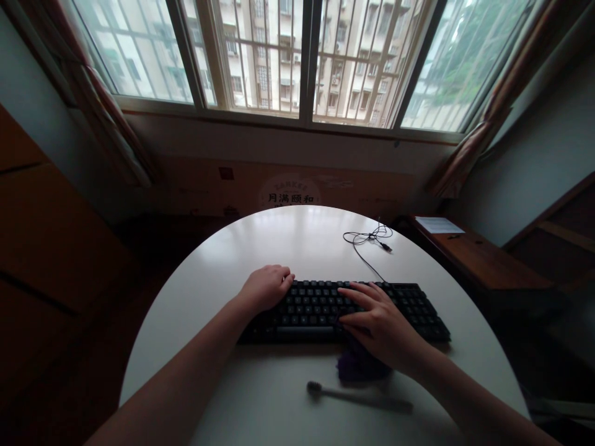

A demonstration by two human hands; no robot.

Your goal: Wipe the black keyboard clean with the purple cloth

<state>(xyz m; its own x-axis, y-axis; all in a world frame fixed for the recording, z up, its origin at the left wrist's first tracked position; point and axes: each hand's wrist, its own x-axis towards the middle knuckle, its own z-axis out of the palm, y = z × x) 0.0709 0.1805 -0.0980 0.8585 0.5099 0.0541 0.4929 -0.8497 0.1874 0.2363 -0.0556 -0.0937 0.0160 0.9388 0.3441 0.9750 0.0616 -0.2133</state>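
A black keyboard (307,313) lies on the white round table (218,260). My left hand (266,287) is closed on its upper left corner, fingers curled at the back edge. Over the right-middle keys is my right hand (379,319), fingers bent, with a dark purple cloth (360,365) bunched under the palm and fingers. Part of the cloth hangs past the keyboard's front edge onto the table; the rest is hidden by the hand. Just in front of the cloth lies a toothbrush (367,399), its dark bristle head pointing left.
The keyboard's thin black cable (367,237) lies loosely coiled behind it, its plug on the table. To the right stands a brown wooden desk (493,263) with a sheet of paper (439,225). A barred window (307,62) and tied curtains are beyond the table.
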